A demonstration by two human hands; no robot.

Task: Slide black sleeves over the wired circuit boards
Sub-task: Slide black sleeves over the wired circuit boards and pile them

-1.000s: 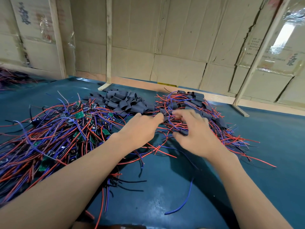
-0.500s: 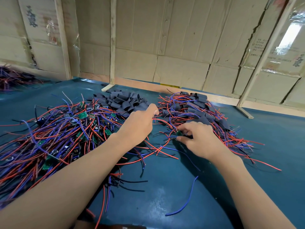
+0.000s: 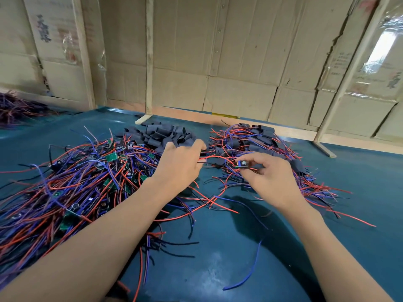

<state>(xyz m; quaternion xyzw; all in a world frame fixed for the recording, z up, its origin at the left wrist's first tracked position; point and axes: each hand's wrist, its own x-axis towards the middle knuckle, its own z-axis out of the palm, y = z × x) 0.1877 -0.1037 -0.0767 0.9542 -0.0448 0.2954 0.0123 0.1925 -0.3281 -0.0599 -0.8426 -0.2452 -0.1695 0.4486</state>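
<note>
Teal matting [image 3: 218,269] covers the work surface, with a loose blue wire [image 3: 246,273] lying nearest the viewer between the two bare forearms. Farther in, the right hand [image 3: 272,179] pinches a small circuit board [image 3: 242,164] between thumb and curled fingers, just above the mat. The left hand [image 3: 181,164], fingers curled, grips the red and black wires [image 3: 210,159] that run from that board, so the wires stretch between the two hands. Left of the hands spreads a large tangle of bare wired boards [image 3: 72,182]. Right of them lies a pile of boards already in sleeves [image 3: 257,144]. Beyond the left hand sits a heap of empty black sleeves [image 3: 161,135], touching both piles. Cardboard sheets [image 3: 218,62] on wooden posts close the far side.
</note>
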